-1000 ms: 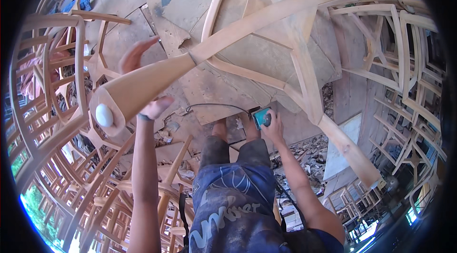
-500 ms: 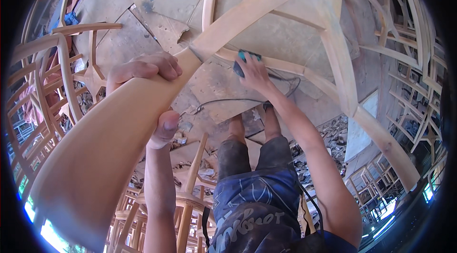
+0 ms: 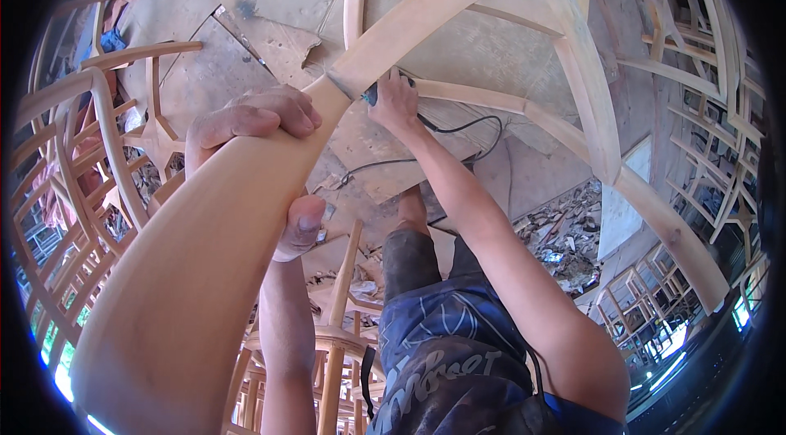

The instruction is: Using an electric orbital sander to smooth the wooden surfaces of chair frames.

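A pale wooden chair frame with a wide curved rail (image 3: 237,214) fills the near left. My left hand (image 3: 274,128) is closed around that rail, fingers over the top and thumb on the near side. My right hand (image 3: 395,99) is closed on a small dark and teal hand tool (image 3: 372,94), which looks like a corded sander. Fingers and wood hide most of it. It sits right beside the joint where the wide rail meets a longer curved bar (image 3: 442,9). A black cord (image 3: 458,126) loops close to my right hand.
Stacked wooden chair frames stand on the left (image 3: 98,140) and along the right (image 3: 712,108). Another chair frame (image 3: 336,329) is below my left arm. Flattened cardboard (image 3: 270,34) covers the floor, with scraps and debris (image 3: 565,230) at the right.
My right hand has moved left with the tool, from the lower curved bar to the joint of the wide rail. My left hand keeps its grip. The view has shifted slightly.
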A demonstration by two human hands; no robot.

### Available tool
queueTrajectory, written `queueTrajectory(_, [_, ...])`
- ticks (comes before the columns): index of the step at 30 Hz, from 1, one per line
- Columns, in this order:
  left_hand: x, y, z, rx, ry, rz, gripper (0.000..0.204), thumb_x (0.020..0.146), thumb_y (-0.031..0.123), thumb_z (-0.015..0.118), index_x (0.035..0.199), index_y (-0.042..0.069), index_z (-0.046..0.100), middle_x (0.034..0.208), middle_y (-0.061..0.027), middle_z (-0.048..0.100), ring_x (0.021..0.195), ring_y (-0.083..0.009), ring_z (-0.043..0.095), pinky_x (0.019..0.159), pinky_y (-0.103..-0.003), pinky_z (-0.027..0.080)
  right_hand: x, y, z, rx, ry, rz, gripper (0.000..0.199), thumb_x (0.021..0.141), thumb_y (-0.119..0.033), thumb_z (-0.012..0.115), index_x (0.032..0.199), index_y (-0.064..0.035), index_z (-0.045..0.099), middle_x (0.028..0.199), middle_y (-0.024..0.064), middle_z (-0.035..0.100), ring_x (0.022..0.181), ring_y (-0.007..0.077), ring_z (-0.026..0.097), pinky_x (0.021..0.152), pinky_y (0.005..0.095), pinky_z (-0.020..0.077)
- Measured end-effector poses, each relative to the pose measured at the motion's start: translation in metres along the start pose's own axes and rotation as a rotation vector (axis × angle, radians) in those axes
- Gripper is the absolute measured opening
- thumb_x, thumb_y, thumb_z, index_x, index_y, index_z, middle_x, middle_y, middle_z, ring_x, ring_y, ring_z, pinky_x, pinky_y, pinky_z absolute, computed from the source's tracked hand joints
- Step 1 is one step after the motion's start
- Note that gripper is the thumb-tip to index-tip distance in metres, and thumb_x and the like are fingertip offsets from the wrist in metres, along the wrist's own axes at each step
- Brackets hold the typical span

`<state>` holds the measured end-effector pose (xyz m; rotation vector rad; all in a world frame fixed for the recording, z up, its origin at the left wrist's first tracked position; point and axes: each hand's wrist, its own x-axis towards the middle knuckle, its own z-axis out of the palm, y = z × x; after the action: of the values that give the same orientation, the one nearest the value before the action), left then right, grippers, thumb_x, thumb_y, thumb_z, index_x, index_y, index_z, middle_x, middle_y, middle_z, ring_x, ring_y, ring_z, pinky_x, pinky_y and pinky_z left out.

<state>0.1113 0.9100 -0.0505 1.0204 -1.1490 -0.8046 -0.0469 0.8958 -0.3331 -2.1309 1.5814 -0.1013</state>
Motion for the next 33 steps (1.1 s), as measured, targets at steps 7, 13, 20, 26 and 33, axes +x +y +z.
queueTrajectory(7, [0.005, -0.006, 0.003, -0.025, -0.029, 0.034, 0.071, 0.079, 0.055, 0.084, 0.12, 0.007, 0.052, 0.096, -0.0131, 0.06, 0.09, -0.0286, 0.06, 0.093, -0.052, 0.047, 0.0, 0.025, -0.006, -0.011, -0.019, -0.036, 0.055, 0.069, -0.016, 0.085, 0.112, -0.004, 0.053, 0.106, 0.0153, 0.06, 0.094, 0.036, 0.066, 0.073, 0.0487, 0.0585])
queueTrajectory(13, [0.003, -0.006, 0.005, -0.053, 0.029, 0.026, 0.072, 0.077, 0.047, 0.09, 0.119, 0.005, 0.05, 0.095, -0.0134, 0.062, 0.09, -0.0293, 0.062, 0.087, -0.047, 0.051, -0.04, 0.11, -0.043, 0.011, -0.026, -0.047, 0.062, 0.063, -0.017, 0.086, 0.114, -0.0085, 0.052, 0.105, 0.0151, 0.061, 0.094, 0.041, 0.064, 0.074, 0.0547, 0.0547])
queueTrajectory(20, [-0.001, -0.009, 0.004, -0.055, 0.024, 0.04, 0.073, 0.077, 0.048, 0.089, 0.12, 0.004, 0.05, 0.095, -0.0152, 0.062, 0.088, -0.0299, 0.063, 0.086, -0.048, 0.051, -0.088, 0.21, -0.086, -0.062, -0.014, 0.144, 0.059, 0.065, -0.014, 0.083, 0.114, -0.0072, 0.05, 0.107, 0.0181, 0.064, 0.1, 0.0424, 0.066, 0.078, 0.0534, 0.0551])
queueTrajectory(26, [-0.002, -0.011, -0.005, -0.015, -0.007, 0.048, 0.074, 0.081, 0.058, 0.081, 0.122, 0.004, 0.05, 0.096, -0.0151, 0.06, 0.09, -0.0305, 0.062, 0.092, -0.053, 0.049, -0.071, 0.184, -0.059, -0.033, 0.077, 0.089, 0.052, 0.067, -0.013, 0.08, 0.11, -0.0074, 0.052, 0.102, 0.0178, 0.063, 0.097, 0.0418, 0.066, 0.075, 0.0539, 0.0544])
queueTrajectory(33, [0.001, -0.012, -0.017, 0.007, -0.094, 0.054, 0.074, 0.087, 0.061, 0.072, 0.127, 0.003, 0.05, 0.098, -0.0154, 0.058, 0.093, -0.0316, 0.06, 0.094, -0.054, 0.047, -0.028, 0.077, -0.019, 0.135, 0.118, 0.034, 0.054, 0.065, -0.01, 0.079, 0.112, -0.0086, 0.054, 0.104, 0.0153, 0.06, 0.092, 0.0408, 0.065, 0.073, 0.053, 0.0542])
